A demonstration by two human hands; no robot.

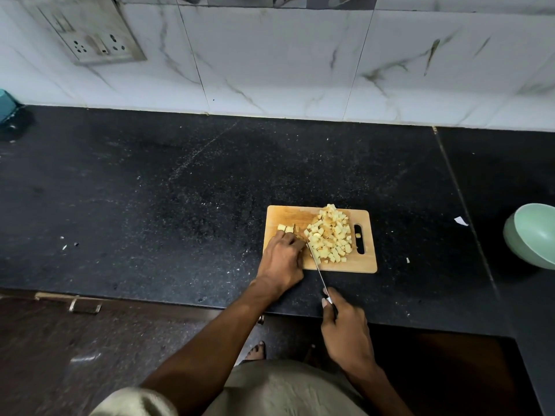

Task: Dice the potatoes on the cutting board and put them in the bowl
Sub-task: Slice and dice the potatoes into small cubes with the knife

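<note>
While the left hand (283, 253) presses curled fingers down on a small piece of potato (286, 228) at the board's (354, 264) left end, its grip closed over that piece, the right hand (342, 322) has its grip wrapped round the knife (315, 259) handle just off the board's near edge. From there the blade reaches up onto the board, its tip just beside the left fingers, between the held piece and the heap of dice (330, 235) on the board's right half. Well apart to the right, the green bowl (531, 235) sits tilted on the black desk (180, 190).
</note>
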